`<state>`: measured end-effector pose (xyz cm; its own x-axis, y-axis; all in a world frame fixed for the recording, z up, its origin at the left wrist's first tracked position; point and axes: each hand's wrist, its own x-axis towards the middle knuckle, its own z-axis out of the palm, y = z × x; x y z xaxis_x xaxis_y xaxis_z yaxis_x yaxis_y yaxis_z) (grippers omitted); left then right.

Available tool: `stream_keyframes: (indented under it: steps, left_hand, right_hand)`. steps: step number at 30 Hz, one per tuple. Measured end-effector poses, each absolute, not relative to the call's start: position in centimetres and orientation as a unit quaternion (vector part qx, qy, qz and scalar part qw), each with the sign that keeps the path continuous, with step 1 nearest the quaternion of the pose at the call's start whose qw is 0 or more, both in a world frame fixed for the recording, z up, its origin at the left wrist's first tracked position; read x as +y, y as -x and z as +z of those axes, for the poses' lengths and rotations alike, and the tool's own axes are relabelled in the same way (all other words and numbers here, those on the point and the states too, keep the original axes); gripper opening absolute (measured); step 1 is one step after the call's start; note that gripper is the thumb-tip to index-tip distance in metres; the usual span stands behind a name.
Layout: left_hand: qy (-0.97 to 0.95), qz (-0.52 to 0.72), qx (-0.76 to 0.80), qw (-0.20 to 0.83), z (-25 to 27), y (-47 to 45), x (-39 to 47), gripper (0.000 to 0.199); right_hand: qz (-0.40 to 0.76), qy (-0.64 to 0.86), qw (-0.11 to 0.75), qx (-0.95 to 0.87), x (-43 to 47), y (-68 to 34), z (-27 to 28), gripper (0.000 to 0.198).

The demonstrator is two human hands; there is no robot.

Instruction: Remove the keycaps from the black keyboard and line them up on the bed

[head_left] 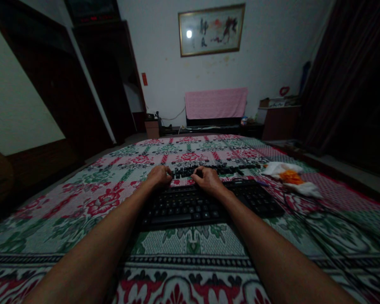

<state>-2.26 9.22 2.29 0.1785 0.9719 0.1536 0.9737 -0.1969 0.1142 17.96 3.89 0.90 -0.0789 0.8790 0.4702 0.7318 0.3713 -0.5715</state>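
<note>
Risks, left to right: a knuckle or fingertip of the left hand [158,175] could nudge the loose keys [183,172], as they lie right beside it, unfixed on soft cloth [98,207], and mix up their row. Forearms cross over the keyboard [177,207], so a dropped wrist could press it or slide it on the weave. A small dark piece slipping from the right hand [208,179] could get lost in the busy print, esp. in this dim light. Far right, the cable [299,215] is loosely strewn; snagging it might drag the keyboard, if it's that one's lead (can't confirm). Hands now: left has fingers curled in, tips down by the near end of the row; can't tell if it grips a key. Right has thumb and forefinger bent toward each other, nearly meeting, something dark between; held key or just one behind, unclear. Keyboard lies flat on the cloth under the forearms, loose keys in a rough row beyond it.
</note>
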Motion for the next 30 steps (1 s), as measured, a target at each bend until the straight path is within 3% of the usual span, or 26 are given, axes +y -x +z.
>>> stream_keyframes:
  steps: [20, 30]
  left_hand:
    - [0.754, -0.122, -0.644, -0.057, 3.5, 5.0, 7.3, 0.035]
    - [0.751, -0.221, -0.587, -0.206, 1.8, 9.8, 2.0, 0.034]
  right_hand:
    - [0.117, 0.534, 0.404, -0.733, 3.6, -17.6, 1.8, 0.015]
    - [0.242, 0.411, 0.419, -0.773, 0.5, -12.2, 3.8, 0.020]
